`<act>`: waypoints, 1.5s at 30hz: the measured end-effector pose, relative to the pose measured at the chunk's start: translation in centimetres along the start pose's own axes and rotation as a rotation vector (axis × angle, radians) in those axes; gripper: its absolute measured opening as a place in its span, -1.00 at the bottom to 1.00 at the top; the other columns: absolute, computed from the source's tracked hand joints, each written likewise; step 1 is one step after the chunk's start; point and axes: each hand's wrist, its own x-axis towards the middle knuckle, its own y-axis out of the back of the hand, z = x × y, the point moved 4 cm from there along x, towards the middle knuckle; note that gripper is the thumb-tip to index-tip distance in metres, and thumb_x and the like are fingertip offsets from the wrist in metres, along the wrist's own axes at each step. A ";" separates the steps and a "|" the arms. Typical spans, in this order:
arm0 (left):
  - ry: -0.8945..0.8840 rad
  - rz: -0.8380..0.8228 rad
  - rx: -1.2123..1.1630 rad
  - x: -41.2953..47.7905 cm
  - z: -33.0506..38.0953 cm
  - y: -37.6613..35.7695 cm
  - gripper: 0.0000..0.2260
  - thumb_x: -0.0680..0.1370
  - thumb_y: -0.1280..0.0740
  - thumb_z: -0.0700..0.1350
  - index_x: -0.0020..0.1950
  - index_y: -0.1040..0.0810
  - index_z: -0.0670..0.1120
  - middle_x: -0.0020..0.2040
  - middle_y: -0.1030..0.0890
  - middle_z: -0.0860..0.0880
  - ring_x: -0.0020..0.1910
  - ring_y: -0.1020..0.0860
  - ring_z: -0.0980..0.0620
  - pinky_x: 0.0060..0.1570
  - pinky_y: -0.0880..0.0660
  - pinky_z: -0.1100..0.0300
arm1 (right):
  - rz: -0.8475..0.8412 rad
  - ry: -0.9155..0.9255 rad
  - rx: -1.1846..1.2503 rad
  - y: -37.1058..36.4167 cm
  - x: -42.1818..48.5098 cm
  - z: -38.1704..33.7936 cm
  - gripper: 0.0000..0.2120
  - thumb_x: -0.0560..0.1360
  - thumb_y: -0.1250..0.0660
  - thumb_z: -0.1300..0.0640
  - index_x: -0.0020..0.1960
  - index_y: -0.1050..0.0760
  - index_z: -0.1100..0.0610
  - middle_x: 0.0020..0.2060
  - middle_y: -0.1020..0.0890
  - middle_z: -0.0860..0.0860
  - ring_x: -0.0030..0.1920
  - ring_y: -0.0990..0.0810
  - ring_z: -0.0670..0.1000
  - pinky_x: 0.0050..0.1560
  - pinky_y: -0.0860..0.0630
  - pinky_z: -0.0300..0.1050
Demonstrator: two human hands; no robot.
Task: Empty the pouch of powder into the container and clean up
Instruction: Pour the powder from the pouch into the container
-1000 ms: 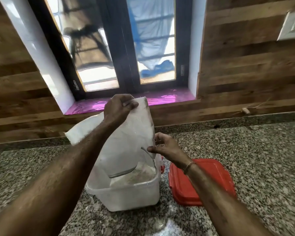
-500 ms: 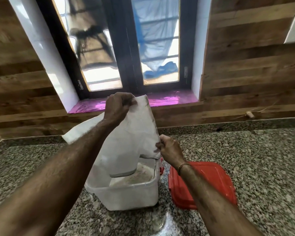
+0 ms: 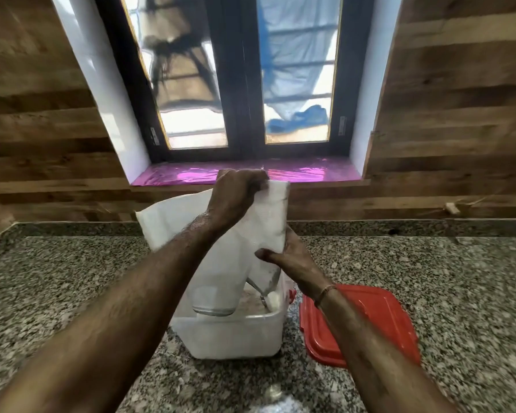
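while the left hand [image 3: 239,195] gripped the pouch [image 3: 251,234] top, its mouth pointed down into the container [image 3: 236,338]; the right hand [image 3: 292,257] pinched its side.

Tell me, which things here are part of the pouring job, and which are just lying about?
In use: white pouch, held by left hand and right hand; white container; red lid.
Lying about: small pale object with string on the wall ledge.

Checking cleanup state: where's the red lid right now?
In the head view the red lid lies flat on the granite counter, just right of the white container, partly hidden under the right forearm.
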 end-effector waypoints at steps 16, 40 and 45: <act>0.111 0.022 0.168 -5.2 -4.9 0.2 -0.40 0.48 -0.50 0.15 0.48 -0.48 0.01 0.47 -0.47 -0.10 0.49 -0.36 -0.14 0.47 -0.18 -0.26 | 0.154 -0.124 0.191 0.8 1.2 0.7 -0.60 0.37 -0.55 0.43 0.19 -0.60 0.35 0.10 -0.73 0.24 0.13 -0.70 0.27 0.11 -0.68 0.11; 0.916 0.395 -0.853 -14.7 -17.1 3.9 -0.89 0.46 -0.52 -0.31 -0.06 -0.66 -0.19 -0.22 -0.73 0.02 -0.29 -0.66 0.12 -0.27 -0.60 0.23 | 0.318 -0.002 0.070 3.7 3.0 1.0 -0.76 0.45 -0.51 0.37 0.09 -0.62 0.24 -0.06 -0.75 0.10 -0.11 -0.73 0.01 -0.10 -0.69 -0.14; 0.915 0.026 -0.818 -17.5 -17.6 1.6 -0.81 0.47 -0.52 -0.29 0.07 -0.68 -0.16 -0.03 -0.76 -0.08 -0.03 -0.70 -0.10 0.01 -0.64 0.03 | 0.363 -0.019 0.105 4.2 3.0 1.2 -0.70 0.47 -0.50 0.34 0.19 -0.58 0.34 0.04 -0.73 0.23 -0.01 -0.71 0.12 0.04 -0.68 0.05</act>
